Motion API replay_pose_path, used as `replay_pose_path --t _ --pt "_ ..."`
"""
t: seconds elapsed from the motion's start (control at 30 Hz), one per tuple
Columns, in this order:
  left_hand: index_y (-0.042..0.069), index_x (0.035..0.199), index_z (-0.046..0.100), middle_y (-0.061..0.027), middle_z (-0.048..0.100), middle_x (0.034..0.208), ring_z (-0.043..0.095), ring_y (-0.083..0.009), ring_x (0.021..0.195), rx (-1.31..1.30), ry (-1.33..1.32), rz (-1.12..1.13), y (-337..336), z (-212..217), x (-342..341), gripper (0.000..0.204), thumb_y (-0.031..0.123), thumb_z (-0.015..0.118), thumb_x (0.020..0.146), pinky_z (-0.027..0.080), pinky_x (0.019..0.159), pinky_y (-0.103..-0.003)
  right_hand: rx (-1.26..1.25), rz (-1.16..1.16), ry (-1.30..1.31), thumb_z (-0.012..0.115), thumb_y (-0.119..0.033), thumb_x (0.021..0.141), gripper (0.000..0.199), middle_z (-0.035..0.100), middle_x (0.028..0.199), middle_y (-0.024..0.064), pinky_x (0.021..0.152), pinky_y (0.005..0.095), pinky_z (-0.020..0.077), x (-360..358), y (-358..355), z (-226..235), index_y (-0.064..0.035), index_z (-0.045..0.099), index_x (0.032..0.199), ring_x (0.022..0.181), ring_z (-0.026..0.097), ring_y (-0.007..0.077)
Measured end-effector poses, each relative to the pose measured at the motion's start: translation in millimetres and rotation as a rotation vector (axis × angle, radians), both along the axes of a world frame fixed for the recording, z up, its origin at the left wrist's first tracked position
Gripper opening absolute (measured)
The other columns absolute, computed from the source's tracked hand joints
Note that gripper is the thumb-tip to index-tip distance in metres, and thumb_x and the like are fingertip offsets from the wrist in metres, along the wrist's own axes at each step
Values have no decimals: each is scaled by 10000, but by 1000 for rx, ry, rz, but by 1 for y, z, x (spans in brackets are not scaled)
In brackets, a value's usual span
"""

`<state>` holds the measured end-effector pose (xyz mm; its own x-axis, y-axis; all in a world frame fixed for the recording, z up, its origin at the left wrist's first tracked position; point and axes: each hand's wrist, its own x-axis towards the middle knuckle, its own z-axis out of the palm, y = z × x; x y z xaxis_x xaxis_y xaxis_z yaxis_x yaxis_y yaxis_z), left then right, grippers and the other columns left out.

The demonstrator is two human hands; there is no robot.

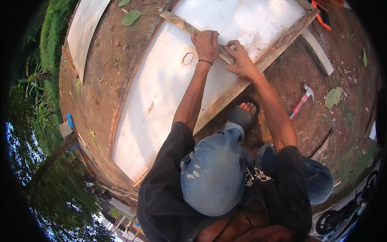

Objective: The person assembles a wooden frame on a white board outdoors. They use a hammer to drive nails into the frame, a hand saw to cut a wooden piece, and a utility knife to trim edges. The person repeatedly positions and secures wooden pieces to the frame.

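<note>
A narrow wooden batten lies across a large whitish panel framed along its edges with rough timber strips. My left hand, with a dark bracelet at the wrist, is closed over the batten around its middle. Close by, my right hand grips the batten near its near right end, thumb and fingers about it. The batten's underside is hidden. Left of my left hand, the panel shows a round knot mark. A timber edge strip runs along the panel's near right side, beside my foot.
A hammer with a red handle lies on the dirt to the right. Beyond it are a loose wooden piece and an orange-and-black object. Another pale sheet lies at the far left. Leaves are scattered around.
</note>
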<state>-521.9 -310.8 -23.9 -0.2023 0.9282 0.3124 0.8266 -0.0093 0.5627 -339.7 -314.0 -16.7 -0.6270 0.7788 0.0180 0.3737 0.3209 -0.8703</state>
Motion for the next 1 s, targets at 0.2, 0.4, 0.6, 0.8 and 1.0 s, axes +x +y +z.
replay_pose_path --t 0.2,0.4,0.6,0.8,1.0 --pt "109 777 654 -56 633 686 622 -267 803 -17 130 -40 -1 -4 -11 279 240 566 1006 317 1070 -468 -331 9 57 666 -198 928 513 650 1280 154 848 339 547 47 32 21 3 588 1394 1055 643 260" --pt "103 728 608 -83 585 638 600 -284 752 -60 206 -29 4 5 -3 296 256 599 981 350 979 -438 -97 -732 423 576 -58 1010 311 714 1116 75 826 269 541 96 21 36 -5 655 1306 929 658 126" --pt "98 713 589 -81 569 629 566 -285 711 -31 210 -32 -1 4 3 308 242 592 984 349 949 -427 40 -1179 246 566 10 996 279 695 1066 79 807 244 528 128 -22 3 32 650 1261 892 642 112" --pt "100 703 572 -76 561 634 552 -274 698 -55 171 -36 -9 8 -10 303 216 593 982 338 929 -416 -371 -1015 505 641 -109 1007 409 664 1091 83 746 248 530 113 -38 -6 30 553 1382 901 634 112" --pt "97 728 586 -83 552 647 556 -269 701 13 109 -93 -7 8 -7 256 202 626 958 349 925 -418 -417 -928 386 674 -229 1012 572 618 1129 81 708 258 531 86 -68 -14 35 450 1468 884 622 111"
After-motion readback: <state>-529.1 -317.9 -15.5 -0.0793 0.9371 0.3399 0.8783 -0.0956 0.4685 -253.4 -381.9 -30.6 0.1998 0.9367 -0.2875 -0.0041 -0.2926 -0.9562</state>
